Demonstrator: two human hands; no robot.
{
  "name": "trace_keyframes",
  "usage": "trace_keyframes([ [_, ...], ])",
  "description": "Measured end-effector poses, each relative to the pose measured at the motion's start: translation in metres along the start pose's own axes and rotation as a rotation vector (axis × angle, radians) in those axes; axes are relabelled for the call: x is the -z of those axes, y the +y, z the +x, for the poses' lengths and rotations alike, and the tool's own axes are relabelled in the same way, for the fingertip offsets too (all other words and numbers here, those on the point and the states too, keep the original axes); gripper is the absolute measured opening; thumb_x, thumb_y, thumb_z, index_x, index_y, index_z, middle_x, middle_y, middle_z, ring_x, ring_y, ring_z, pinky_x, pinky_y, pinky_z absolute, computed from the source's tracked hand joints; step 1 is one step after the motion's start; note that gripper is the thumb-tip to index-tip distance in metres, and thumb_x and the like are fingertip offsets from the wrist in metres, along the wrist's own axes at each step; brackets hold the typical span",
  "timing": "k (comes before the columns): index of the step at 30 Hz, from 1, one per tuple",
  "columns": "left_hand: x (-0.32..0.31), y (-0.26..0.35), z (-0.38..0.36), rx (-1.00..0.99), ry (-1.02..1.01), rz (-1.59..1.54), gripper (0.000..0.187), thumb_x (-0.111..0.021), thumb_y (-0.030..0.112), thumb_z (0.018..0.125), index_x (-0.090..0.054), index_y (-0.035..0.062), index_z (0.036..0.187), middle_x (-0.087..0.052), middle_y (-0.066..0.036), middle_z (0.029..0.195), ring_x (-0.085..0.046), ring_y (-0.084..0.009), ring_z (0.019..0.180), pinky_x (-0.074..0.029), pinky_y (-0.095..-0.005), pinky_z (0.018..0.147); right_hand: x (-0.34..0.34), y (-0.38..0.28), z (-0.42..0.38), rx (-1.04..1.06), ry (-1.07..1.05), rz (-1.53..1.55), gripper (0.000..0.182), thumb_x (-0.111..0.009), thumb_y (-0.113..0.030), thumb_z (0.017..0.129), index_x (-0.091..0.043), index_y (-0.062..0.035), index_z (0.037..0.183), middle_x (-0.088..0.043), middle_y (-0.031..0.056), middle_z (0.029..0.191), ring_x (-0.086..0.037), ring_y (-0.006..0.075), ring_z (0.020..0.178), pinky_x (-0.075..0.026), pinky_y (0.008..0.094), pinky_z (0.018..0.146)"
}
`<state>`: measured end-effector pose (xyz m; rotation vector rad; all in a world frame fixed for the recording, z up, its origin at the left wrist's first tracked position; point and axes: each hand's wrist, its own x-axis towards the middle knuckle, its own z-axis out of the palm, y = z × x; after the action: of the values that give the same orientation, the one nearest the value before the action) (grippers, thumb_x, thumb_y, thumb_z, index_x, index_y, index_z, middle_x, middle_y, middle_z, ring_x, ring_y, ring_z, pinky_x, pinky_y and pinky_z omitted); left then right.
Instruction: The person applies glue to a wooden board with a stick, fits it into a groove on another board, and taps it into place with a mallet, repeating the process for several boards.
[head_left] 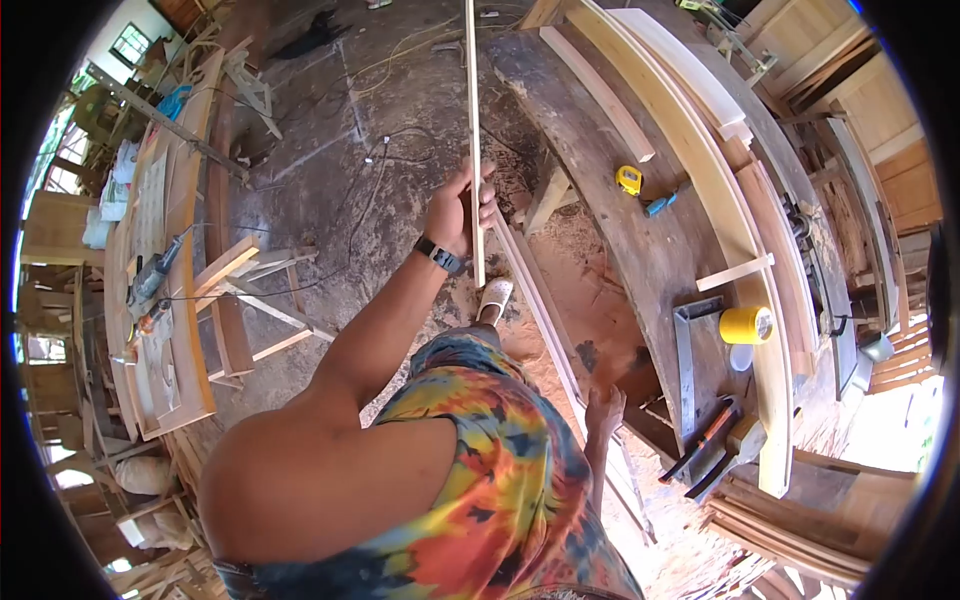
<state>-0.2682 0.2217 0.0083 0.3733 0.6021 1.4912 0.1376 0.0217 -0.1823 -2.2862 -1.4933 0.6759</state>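
My left hand (464,208), with a watch on its wrist, is closed around a long thin wooden strip (474,110). The strip stands out ahead of me, its near end just below the hand. Low on my right side, my right hand (604,410) has its fingers curled at the edge of a second long wooden strip (545,318). This strip slants from near my left hand down past my right leg. My right palm is turned out of sight.
On the right workbench (610,235) lie a yellow tape measure (629,180), a metal square (684,370), a yellow roll (746,325), a wide brush (738,450) and long boards (690,130). A power tool (152,275) rests on the left bench (185,340). Cords cross the floor.
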Motion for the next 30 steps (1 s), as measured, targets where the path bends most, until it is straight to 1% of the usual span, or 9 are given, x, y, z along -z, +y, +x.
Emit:
trace_keyframes([
  [2, 0.010, -0.008, -0.010, 0.020, 0.302, 0.286, 0.046, -0.052, 0.038, 0.102, -0.049, 0.0012, 0.129, -0.049, -0.001, 0.073, -0.045, -0.0115, 0.055, -0.040, -0.0269, 0.048, -0.006, 0.008, -0.001, -0.017, -0.047, -0.040, 0.057, -0.072, -0.032, 0.084, -0.059, 0.0034, 0.127, -0.050, 0.0284, 0.138, -0.048, 0.0424, 0.129, -0.039, 0.0471, 0.108],
  [10, 0.041, -0.036, -0.022, 0.198, 0.452, 0.324, 0.040, -0.058, 0.038, 0.099, -0.054, 0.0027, 0.119, -0.050, -0.001, 0.072, -0.044, -0.0117, 0.052, -0.039, -0.0268, 0.047, -0.006, 0.016, -0.021, -0.095, -0.001, -0.010, 0.060, -0.076, -0.028, 0.081, -0.058, 0.0064, 0.127, -0.049, 0.0339, 0.137, -0.048, 0.0468, 0.129, -0.039, 0.0474, 0.109],
  [19, 0.062, -0.053, -0.016, 0.338, 0.452, 0.304, 0.049, -0.065, 0.044, 0.094, -0.048, 0.0031, 0.116, -0.050, -0.001, 0.074, -0.043, -0.0091, 0.054, -0.035, -0.0236, 0.045, -0.016, 0.044, -0.050, -0.188, -0.001, 0.053, 0.062, -0.077, -0.028, 0.078, -0.060, 0.0103, 0.123, -0.053, 0.0369, 0.131, -0.049, 0.0481, 0.126, -0.040, 0.0485, 0.108],
  [22, 0.062, -0.056, -0.015, 0.364, 0.463, 0.350, 0.043, -0.064, 0.040, 0.094, -0.049, 0.0036, 0.111, -0.050, -0.002, 0.074, -0.044, -0.0093, 0.054, -0.035, -0.0233, 0.044, -0.018, 0.049, -0.059, -0.190, 0.012, 0.101, 0.059, -0.077, -0.027, 0.078, -0.061, 0.0099, 0.121, -0.058, 0.0338, 0.122, -0.053, 0.0477, 0.120, -0.043, 0.0492, 0.104],
  [24, 0.077, -0.059, -0.007, 0.466, 0.411, 0.304, 0.028, -0.063, 0.036, 0.094, -0.050, 0.0112, 0.091, -0.050, -0.001, 0.071, -0.043, -0.0098, 0.050, -0.036, -0.0244, 0.042, -0.022, 0.057, -0.061, -0.109, 0.046, 0.057, 0.059, -0.078, -0.027, 0.077, -0.062, 0.0093, 0.121, -0.059, 0.0328, 0.121, -0.053, 0.0477, 0.120, -0.043, 0.0498, 0.103],
  [25, 0.095, -0.060, -0.002, 0.545, 0.277, 0.277, 0.024, -0.060, 0.032, 0.096, -0.050, 0.0108, 0.091, -0.050, -0.001, 0.073, -0.045, -0.0087, 0.052, -0.037, -0.0235, 0.042, -0.025, 0.062, -0.061, -0.116, 0.058, 0.040, 0.059, -0.078, -0.028, 0.078, -0.062, 0.0088, 0.121, -0.060, 0.0323, 0.122, -0.053, 0.0477, 0.120, -0.043, 0.0496, 0.103],
  [26, 0.117, -0.065, 0.006, 0.548, 0.212, 0.181, 0.021, -0.055, 0.027, 0.097, -0.052, 0.0069, 0.092, -0.054, -0.006, 0.078, -0.053, -0.0129, 0.058, -0.045, -0.0277, 0.048, -0.026, 0.066, -0.062, -0.128, 0.066, 0.020, 0.058, -0.078, -0.028, 0.078, -0.062, 0.0083, 0.121, -0.060, 0.0318, 0.122, -0.053, 0.0477, 0.120, -0.043, 0.0495, 0.103],
  [29, 0.108, -0.076, 0.003, 0.675, 0.371, 0.140, 0.025, -0.048, 0.020, 0.100, -0.056, -0.0030, 0.102, -0.061, -0.013, 0.088, -0.062, -0.0239, 0.073, -0.055, -0.0397, 0.069, -0.012, 0.065, -0.061, -0.143, 0.111, 0.018, 0.057, -0.078, -0.031, 0.079, -0.063, 0.0050, 0.120, -0.061, 0.0286, 0.124, -0.056, 0.0442, 0.118, -0.045, 0.0472, 0.102],
  [30, 0.122, -0.082, 0.002, 0.718, 0.171, 0.179, 0.027, -0.048, 0.023, 0.102, -0.057, -0.0023, 0.104, -0.060, -0.011, 0.087, -0.062, -0.0217, 0.072, -0.056, -0.0371, 0.065, -0.006, 0.063, -0.060, -0.144, 0.145, -0.028, 0.056, -0.078, -0.033, 0.080, -0.064, 0.0028, 0.120, -0.064, 0.0245, 0.121, -0.060, 0.0410, 0.115, -0.047, 0.0455, 0.099],
])
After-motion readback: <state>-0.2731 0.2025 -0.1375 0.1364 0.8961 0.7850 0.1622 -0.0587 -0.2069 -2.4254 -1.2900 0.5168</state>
